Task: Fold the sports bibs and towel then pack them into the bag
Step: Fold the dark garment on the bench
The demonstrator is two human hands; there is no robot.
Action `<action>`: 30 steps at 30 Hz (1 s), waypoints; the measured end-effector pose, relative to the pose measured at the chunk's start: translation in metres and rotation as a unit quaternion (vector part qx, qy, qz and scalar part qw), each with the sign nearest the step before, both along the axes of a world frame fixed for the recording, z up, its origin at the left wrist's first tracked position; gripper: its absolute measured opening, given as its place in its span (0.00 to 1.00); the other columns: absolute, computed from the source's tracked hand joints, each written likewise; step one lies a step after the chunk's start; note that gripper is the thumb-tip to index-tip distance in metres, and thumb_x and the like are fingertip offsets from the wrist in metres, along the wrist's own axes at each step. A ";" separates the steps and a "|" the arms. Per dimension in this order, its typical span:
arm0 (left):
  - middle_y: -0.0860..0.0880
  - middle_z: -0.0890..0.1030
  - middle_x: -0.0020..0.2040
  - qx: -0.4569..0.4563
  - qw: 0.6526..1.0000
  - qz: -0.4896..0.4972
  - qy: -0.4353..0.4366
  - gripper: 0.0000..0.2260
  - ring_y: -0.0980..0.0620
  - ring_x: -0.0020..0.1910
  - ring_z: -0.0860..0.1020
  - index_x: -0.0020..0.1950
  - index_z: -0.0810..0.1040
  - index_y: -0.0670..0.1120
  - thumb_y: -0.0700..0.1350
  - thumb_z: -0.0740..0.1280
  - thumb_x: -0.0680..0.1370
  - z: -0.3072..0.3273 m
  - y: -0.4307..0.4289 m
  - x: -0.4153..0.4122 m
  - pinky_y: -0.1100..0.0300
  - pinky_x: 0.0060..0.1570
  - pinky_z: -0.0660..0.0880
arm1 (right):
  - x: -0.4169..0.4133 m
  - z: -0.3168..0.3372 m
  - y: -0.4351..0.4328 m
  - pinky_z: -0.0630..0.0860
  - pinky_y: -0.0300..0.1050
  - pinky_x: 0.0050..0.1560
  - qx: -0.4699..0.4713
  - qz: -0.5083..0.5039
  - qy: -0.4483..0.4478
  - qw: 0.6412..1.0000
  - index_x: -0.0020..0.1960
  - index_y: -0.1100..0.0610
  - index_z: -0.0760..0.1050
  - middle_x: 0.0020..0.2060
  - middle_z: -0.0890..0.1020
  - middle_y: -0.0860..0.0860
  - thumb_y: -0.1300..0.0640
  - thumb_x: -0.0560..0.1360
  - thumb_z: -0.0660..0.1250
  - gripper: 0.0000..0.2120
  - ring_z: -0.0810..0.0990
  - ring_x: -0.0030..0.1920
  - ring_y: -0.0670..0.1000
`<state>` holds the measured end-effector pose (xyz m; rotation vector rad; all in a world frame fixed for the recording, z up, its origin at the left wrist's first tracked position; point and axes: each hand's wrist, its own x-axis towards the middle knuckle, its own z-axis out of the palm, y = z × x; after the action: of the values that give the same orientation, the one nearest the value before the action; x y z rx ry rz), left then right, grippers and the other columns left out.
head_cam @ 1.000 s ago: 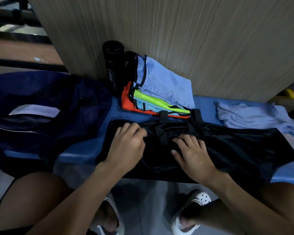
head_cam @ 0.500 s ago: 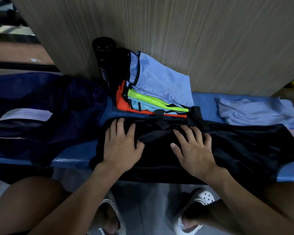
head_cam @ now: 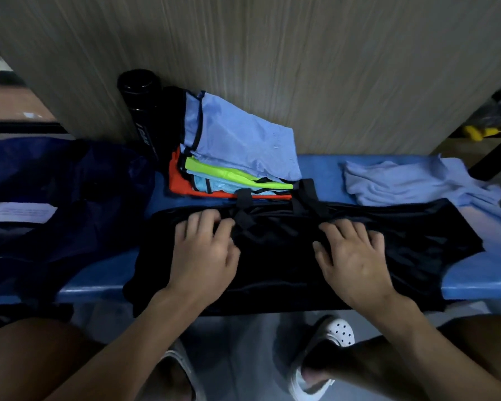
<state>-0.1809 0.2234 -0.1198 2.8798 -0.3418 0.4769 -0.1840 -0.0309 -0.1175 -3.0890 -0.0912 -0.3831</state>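
A black sports bib (head_cam: 275, 256) lies spread across the blue bench (head_cam: 480, 273), its straps at the far edge. My left hand (head_cam: 203, 250) rests flat on the bib's left part, fingers near a strap. My right hand (head_cam: 353, 256) lies flat on its middle with the fingers spread. Behind the bib sits a stack of folded bibs (head_cam: 237, 140): light blue on top, then neon yellow, pale blue and orange. A crumpled light-blue towel (head_cam: 411, 180) lies at the back right. The dark navy bag (head_cam: 70, 198) sits on the bench at the left.
A black bottle (head_cam: 139, 102) stands against the wooden wall panel (head_cam: 301, 68) beside the stack. A white paper (head_cam: 18, 212) lies on the bag. My knees and feet in white clogs (head_cam: 330, 342) are below the bench's front edge.
My hands have slid apart over the black bib, the right one moving to the right. The left hand has gone from curled to flat. The bib lies smoother and wider.
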 end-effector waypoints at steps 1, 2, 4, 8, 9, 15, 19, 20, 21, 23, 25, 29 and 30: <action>0.44 0.76 0.52 -0.023 0.998 -0.045 -0.033 0.16 0.41 0.51 0.75 0.55 0.81 0.43 0.45 0.59 0.73 0.009 -0.012 0.000 0.46 0.50 0.71 | -0.001 0.002 -0.010 0.68 0.57 0.52 0.003 -0.019 -0.001 1.000 0.59 0.54 0.77 0.51 0.79 0.52 0.46 0.76 0.62 0.17 0.76 0.52 0.58; 0.45 0.77 0.50 -0.037 0.994 -0.097 -0.043 0.15 0.41 0.49 0.75 0.53 0.81 0.43 0.44 0.59 0.72 0.018 -0.027 0.000 0.48 0.48 0.72 | -0.002 0.003 -0.021 0.68 0.58 0.52 0.006 -0.043 0.005 0.999 0.59 0.54 0.77 0.52 0.78 0.53 0.46 0.75 0.65 0.17 0.75 0.53 0.59; 0.47 0.78 0.48 -0.043 0.979 -0.197 -0.015 0.14 0.43 0.48 0.76 0.50 0.81 0.43 0.44 0.58 0.72 0.028 -0.064 0.004 0.49 0.47 0.74 | -0.003 0.004 -0.042 0.68 0.59 0.54 0.011 -0.089 0.033 0.995 0.61 0.54 0.76 0.53 0.77 0.54 0.45 0.75 0.65 0.19 0.74 0.55 0.60; 0.48 0.78 0.59 0.035 0.955 -0.279 0.090 0.19 0.45 0.59 0.75 0.59 0.79 0.47 0.51 0.54 0.77 0.010 -0.133 0.021 0.49 0.55 0.74 | -0.003 0.002 -0.074 0.62 0.59 0.67 0.036 -0.122 0.136 0.982 0.74 0.47 0.63 0.71 0.67 0.49 0.39 0.79 0.55 0.26 0.65 0.71 0.54; 0.47 0.77 0.64 0.060 0.953 -0.274 0.111 0.22 0.45 0.63 0.73 0.62 0.78 0.48 0.53 0.52 0.78 0.003 -0.143 0.027 0.49 0.58 0.73 | -0.003 -0.001 -0.081 0.58 0.60 0.71 0.046 -0.112 0.154 0.981 0.76 0.46 0.59 0.75 0.62 0.47 0.38 0.79 0.52 0.27 0.59 0.74 0.52; 0.47 0.79 0.62 0.139 0.962 -0.229 0.062 0.21 0.43 0.60 0.75 0.66 0.78 0.49 0.54 0.54 0.78 -0.004 -0.171 0.050 0.47 0.56 0.70 | -0.005 -0.004 -0.115 0.65 0.61 0.64 0.075 -0.108 0.041 0.990 0.69 0.50 0.72 0.67 0.74 0.51 0.40 0.78 0.53 0.25 0.71 0.68 0.56; 0.50 0.79 0.53 0.095 0.955 -0.279 -0.006 0.17 0.45 0.53 0.75 0.60 0.79 0.48 0.53 0.58 0.78 0.009 -0.218 0.070 0.50 0.53 0.67 | 0.002 0.001 -0.153 0.67 0.60 0.58 0.143 -0.225 -0.027 0.963 0.65 0.54 0.73 0.61 0.76 0.55 0.48 0.76 0.66 0.20 0.72 0.61 0.60; 0.50 0.80 0.52 0.082 0.953 -0.290 -0.004 0.16 0.46 0.54 0.76 0.59 0.80 0.48 0.53 0.59 0.78 0.013 -0.235 0.077 0.51 0.54 0.66 | 0.004 0.000 -0.162 0.67 0.60 0.58 0.159 -0.252 -0.035 0.954 0.65 0.55 0.73 0.60 0.76 0.56 0.48 0.76 0.66 0.20 0.71 0.61 0.61; 0.50 0.80 0.53 0.070 0.952 -0.298 0.011 0.16 0.46 0.55 0.76 0.60 0.80 0.48 0.53 0.61 0.79 0.016 -0.252 0.084 0.52 0.55 0.65 | 0.005 0.000 -0.170 0.66 0.60 0.58 0.172 -0.277 -0.033 0.945 0.66 0.56 0.72 0.60 0.75 0.57 0.49 0.76 0.66 0.21 0.71 0.61 0.62; 0.51 0.80 0.57 0.057 0.951 -0.295 0.078 0.16 0.46 0.59 0.75 0.64 0.78 0.49 0.54 0.63 0.80 0.022 -0.286 0.098 0.52 0.58 0.64 | 0.005 -0.002 -0.186 0.65 0.60 0.58 0.197 -0.317 -0.018 0.928 0.66 0.56 0.71 0.61 0.75 0.57 0.49 0.77 0.65 0.21 0.70 0.62 0.62; 0.51 0.79 0.60 0.055 0.950 -0.285 0.119 0.18 0.47 0.61 0.73 0.66 0.76 0.50 0.57 0.64 0.80 0.023 -0.314 0.112 0.52 0.59 0.64 | 0.005 -0.004 -0.200 0.65 0.59 0.59 0.223 -0.341 -0.009 0.913 0.68 0.55 0.70 0.62 0.75 0.57 0.48 0.78 0.65 0.21 0.69 0.63 0.62; 0.50 0.81 0.54 0.065 0.944 -0.293 0.138 0.15 0.46 0.57 0.75 0.63 0.78 0.49 0.54 0.67 0.79 0.016 -0.339 0.131 0.53 0.57 0.65 | 0.004 -0.008 -0.214 0.63 0.56 0.58 0.223 -0.335 0.018 0.915 0.66 0.53 0.72 0.61 0.75 0.54 0.46 0.78 0.65 0.20 0.69 0.62 0.59; 0.50 0.82 0.51 0.048 0.944 -0.297 0.132 0.12 0.46 0.54 0.76 0.59 0.79 0.49 0.52 0.68 0.79 0.014 -0.342 0.133 0.53 0.56 0.66 | 0.003 -0.009 -0.216 0.63 0.56 0.58 0.220 -0.334 0.020 0.916 0.64 0.53 0.73 0.60 0.75 0.54 0.46 0.77 0.65 0.18 0.69 0.61 0.59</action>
<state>-0.0475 -0.1181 -0.1060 2.6790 -1.1542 -0.0355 -0.1807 -0.2471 -0.1262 -2.5796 0.9311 -0.2932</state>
